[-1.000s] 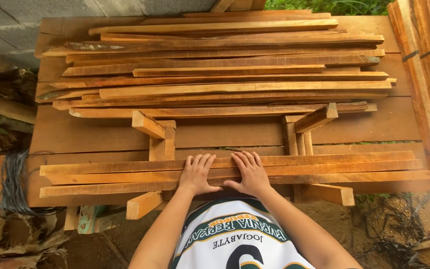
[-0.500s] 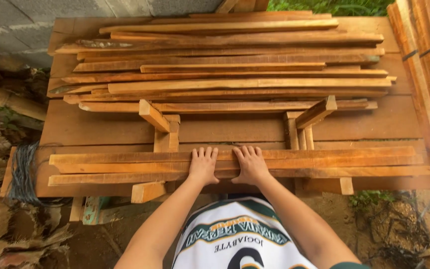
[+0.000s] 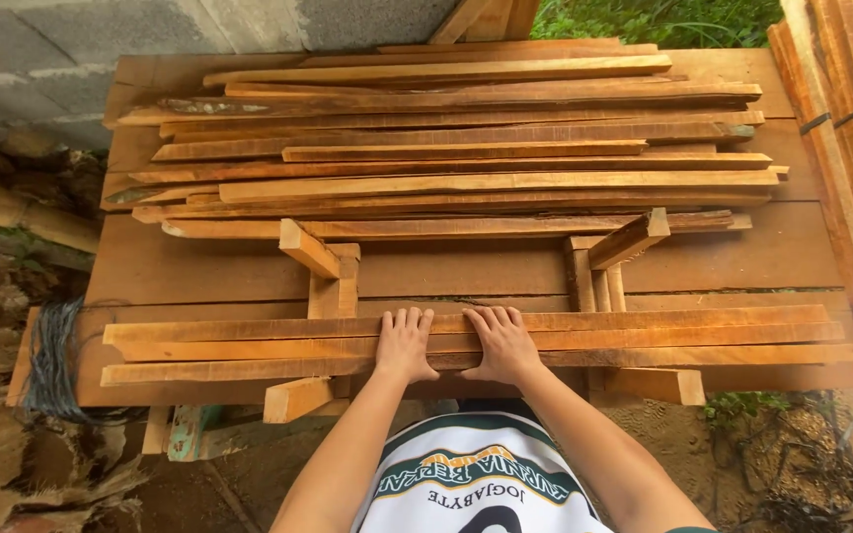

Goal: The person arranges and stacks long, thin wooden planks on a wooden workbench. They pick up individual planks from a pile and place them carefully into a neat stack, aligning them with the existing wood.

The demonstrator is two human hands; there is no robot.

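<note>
Left hand [image 3: 404, 343] and right hand [image 3: 502, 342] spread flat on near wooden slats [image 3: 644, 338], stacked planks [image 3: 466, 148] beyond, grey wire coil [image 3: 51, 360] left

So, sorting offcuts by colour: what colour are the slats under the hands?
Warm orange-brown wood slats, seen in the head view.

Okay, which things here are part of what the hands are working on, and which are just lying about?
In hand:
- left hand and right hand, flat on the three long reddish wooden slats
- wooden jig blocks under them

Lying about:
- stack of rough wooden strips
- coil of dark wire
- grey block wall
</note>
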